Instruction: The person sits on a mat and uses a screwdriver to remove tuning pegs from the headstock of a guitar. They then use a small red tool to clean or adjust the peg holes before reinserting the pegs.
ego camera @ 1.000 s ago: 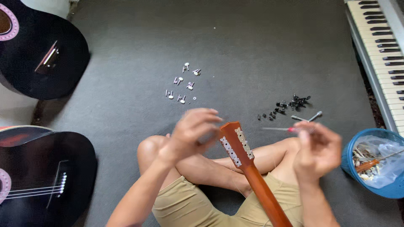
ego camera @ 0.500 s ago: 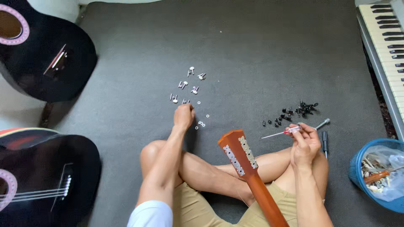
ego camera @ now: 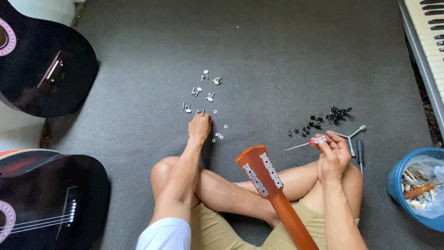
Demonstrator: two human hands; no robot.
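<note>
Two black acoustic guitars lie at the left edge on the grey carpet — one in the upper left, one in the lower left. Just left of centre, the left hand reaches down to the carpet, fingers curled together among scattered silver tuning pegs and small white washers; what it pinches cannot be told. At lower centre an orange-brown guitar headstock rises over the person's crossed legs, between the two hands and touched by neither. Right of it, the right hand pinches a small red-handled screwdriver, its tip pointing left. Black screws and a Y-shaped wrench lie just beyond. At lower right, a blue bucket holds a clear plastic bag with small parts. A keyboard runs along the upper right.
</note>
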